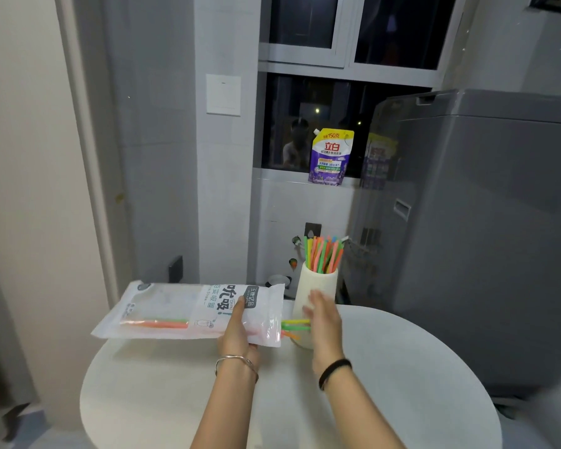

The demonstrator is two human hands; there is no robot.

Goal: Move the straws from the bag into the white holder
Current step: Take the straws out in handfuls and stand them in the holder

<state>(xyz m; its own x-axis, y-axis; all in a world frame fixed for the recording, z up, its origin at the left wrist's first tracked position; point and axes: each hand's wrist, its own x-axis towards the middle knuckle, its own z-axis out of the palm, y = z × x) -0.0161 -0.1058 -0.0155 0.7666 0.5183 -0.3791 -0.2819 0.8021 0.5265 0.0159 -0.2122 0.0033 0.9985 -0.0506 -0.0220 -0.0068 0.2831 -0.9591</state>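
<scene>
My left hand (pixel 238 332) grips a clear and white plastic straw bag (pixel 182 311), held level above the table with its open end to the right. A few straws (pixel 295 325), green, yellow and orange, poke out of that end; others lie inside the bag. My right hand (pixel 324 322) is blurred at the protruding straw tips, fingers apart; whether it touches them I cannot tell. Behind it stands the white holder (pixel 318 283), with several colourful straws upright in it.
The round white table (pixel 402 367) lies under both arms. A grey washing machine (pixel 486 238) stands close on the right. A purple detergent pouch (pixel 331 157) sits on the window sill behind. Wall and door frame are on the left.
</scene>
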